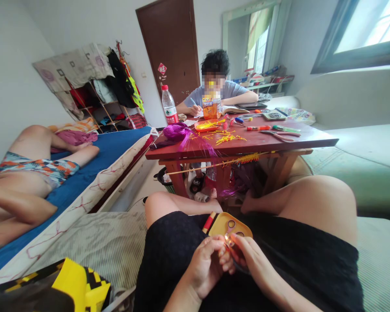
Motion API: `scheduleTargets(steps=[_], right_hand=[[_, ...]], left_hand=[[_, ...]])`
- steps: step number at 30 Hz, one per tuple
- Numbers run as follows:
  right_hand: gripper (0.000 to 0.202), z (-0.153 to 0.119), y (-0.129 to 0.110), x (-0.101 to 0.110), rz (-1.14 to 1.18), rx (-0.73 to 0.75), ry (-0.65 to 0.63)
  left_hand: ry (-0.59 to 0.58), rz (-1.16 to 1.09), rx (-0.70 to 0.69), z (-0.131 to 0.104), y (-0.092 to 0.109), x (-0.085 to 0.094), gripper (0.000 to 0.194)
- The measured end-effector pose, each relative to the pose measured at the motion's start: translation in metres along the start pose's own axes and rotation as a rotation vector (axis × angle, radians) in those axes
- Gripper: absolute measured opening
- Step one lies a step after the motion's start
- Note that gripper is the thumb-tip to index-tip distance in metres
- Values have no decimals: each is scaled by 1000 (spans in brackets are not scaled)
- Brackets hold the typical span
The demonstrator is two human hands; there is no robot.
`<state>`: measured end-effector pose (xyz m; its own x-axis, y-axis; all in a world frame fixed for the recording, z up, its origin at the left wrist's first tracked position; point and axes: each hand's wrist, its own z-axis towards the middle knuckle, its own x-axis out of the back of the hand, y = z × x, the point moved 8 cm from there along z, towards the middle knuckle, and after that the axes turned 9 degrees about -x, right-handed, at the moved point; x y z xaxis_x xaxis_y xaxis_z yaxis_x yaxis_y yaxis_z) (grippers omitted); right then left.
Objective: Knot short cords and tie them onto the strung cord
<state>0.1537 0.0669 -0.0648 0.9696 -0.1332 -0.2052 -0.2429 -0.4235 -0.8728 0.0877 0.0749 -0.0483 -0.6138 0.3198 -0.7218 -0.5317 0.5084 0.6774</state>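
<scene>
My left hand point(208, 264) and my right hand point(253, 260) meet above my lap, fingertips close together. A small bright flame point(226, 238) burns between them. The right hand is closed around a lighter point(236, 252), mostly covered by its fingers. Thumb and fingers of the left hand are pinched at the flame; whatever they hold is too small to make out. Just beyond the hands, a yellow tray point(220, 222) lies on the black cloth over my lap, with scissors point(231, 225) in it. A red and tan roll point(209, 222) rests beside the tray's left edge.
Ahead stands a red table point(188, 149) with purple thread point(178, 132), yellow strips point(229, 138), pliers point(276, 135) and bottles. A stick point(211, 167) with yellow-red pieces runs below its front edge. One person writes behind it; another lies on the blue bed point(117, 149) at left.
</scene>
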Motion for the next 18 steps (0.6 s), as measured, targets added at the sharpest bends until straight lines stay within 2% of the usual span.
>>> scheduleTargets(steps=[18], right_hand=[[51,1,2,-3,9,12,-34]], left_hand=[[-3,13,4,0,0,0,22]])
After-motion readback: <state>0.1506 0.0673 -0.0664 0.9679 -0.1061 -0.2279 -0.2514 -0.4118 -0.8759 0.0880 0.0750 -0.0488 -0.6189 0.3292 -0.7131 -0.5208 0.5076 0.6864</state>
